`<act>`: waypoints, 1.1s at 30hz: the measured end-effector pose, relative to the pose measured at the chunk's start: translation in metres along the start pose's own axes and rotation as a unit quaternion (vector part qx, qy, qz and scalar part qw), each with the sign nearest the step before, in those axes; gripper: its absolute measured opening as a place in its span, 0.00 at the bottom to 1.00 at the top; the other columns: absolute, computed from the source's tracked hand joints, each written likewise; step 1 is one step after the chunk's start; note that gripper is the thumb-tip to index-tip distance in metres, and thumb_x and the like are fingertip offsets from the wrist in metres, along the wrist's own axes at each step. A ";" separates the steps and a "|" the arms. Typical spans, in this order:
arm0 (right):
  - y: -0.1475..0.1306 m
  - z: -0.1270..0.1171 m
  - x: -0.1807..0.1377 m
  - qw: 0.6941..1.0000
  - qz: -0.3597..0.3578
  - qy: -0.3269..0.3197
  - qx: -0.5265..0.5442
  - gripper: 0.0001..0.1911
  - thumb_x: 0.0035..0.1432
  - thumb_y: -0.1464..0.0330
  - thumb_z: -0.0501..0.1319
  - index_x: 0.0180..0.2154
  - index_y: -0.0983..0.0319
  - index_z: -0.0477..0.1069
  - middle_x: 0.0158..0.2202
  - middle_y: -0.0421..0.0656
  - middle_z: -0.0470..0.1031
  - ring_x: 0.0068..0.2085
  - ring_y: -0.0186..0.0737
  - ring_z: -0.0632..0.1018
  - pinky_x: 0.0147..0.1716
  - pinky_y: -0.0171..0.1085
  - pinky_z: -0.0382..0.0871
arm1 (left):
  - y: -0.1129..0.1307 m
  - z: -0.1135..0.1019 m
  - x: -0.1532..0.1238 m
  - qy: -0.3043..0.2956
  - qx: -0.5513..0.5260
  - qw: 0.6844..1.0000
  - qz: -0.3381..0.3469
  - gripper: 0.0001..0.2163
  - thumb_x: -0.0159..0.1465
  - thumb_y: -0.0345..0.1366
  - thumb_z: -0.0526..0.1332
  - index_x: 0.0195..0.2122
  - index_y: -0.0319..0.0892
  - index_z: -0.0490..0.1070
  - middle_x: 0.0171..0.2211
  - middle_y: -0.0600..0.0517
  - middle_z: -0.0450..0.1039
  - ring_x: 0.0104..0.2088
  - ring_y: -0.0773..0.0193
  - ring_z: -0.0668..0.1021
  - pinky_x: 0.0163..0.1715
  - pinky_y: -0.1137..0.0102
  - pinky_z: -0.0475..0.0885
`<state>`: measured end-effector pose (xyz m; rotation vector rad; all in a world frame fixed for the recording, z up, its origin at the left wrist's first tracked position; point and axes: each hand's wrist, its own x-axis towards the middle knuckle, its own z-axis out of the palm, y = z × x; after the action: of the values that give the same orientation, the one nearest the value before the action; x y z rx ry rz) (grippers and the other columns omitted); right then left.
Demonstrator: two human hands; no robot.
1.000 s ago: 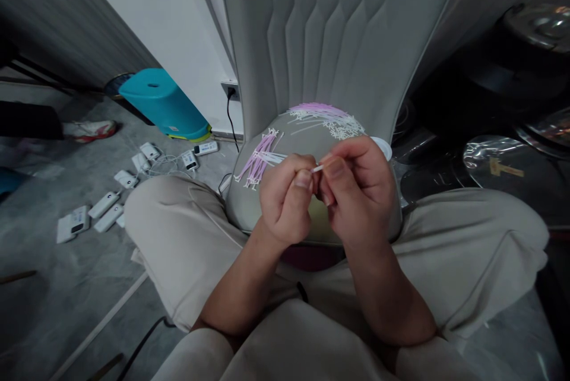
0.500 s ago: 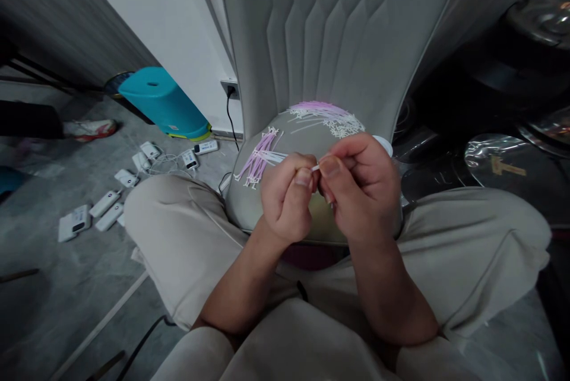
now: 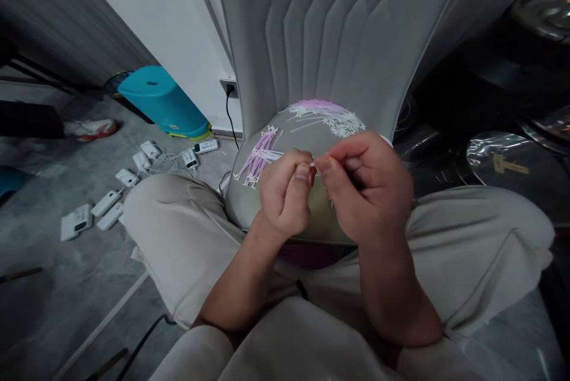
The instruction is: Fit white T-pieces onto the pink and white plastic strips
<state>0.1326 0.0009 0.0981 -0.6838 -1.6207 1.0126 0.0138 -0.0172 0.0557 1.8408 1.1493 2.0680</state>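
My left hand (image 3: 285, 194) is closed, its thumb and forefinger pinching a small white piece (image 3: 312, 164) that looks like the end of a thin plastic stick. At the other side of that piece, my right hand (image 3: 371, 188) pinches with thumb and forefinger, its other fingers curled. Just left of my left hand lie purple sticks (image 3: 263, 158) with white ends, crossed by pale white sticks (image 3: 275, 155). Behind my hands, on the grey chair seat (image 3: 240, 206), spreads a heap of pink and white sticks (image 3: 318, 108) beside small white pieces (image 3: 347, 126).
The quilted chair back (image 3: 329, 25) rises behind the seat. Several white power banks (image 3: 107, 203) and cables lie on the floor at left, near a blue bin (image 3: 162, 99). A person's shoe (image 3: 91, 128) shows at far left. Dark, shiny objects (image 3: 499, 152) stand at right.
My right hand has shifted slightly right and turned a little. Less of the white piece shows between the fingertips. My left hand has barely moved.
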 end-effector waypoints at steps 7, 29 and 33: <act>0.000 0.002 0.003 0.998 0.021 -0.009 0.057 0.08 0.61 0.70 0.67 0.32 0.56 0.69 0.25 0.33 0.71 0.25 0.30 0.73 0.25 0.34 0.66 | 0.001 -0.003 0.001 -0.016 0.015 1.000 0.022 0.10 0.73 0.34 0.52 0.33 0.44 0.66 0.24 0.57 0.64 0.23 0.72 0.66 0.23 0.72 0.61; 0.014 -0.018 0.013 0.980 0.084 -0.045 0.173 0.08 0.61 0.70 0.66 0.31 0.58 0.70 0.19 0.31 0.66 0.18 0.25 0.62 0.15 0.28 0.53 | 0.030 -0.025 0.030 -0.166 0.151 0.974 0.012 0.06 0.70 0.34 0.60 0.39 0.43 0.77 0.30 0.53 0.77 0.29 0.68 0.77 0.29 0.72 0.70; 0.021 -0.014 0.014 0.974 0.084 -0.043 0.204 0.07 0.62 0.69 0.66 0.31 0.58 0.71 0.18 0.31 0.65 0.17 0.25 0.61 0.15 0.28 0.54 | 0.031 -0.023 0.029 -0.096 0.128 0.987 -0.005 0.03 0.64 0.36 0.68 0.36 0.44 0.79 0.27 0.55 0.77 0.24 0.72 0.72 0.22 0.73 0.65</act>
<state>0.1405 0.0267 0.0872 -0.5056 -1.3799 1.4650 -0.0023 -0.0322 0.0987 2.0862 1.4215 1.7563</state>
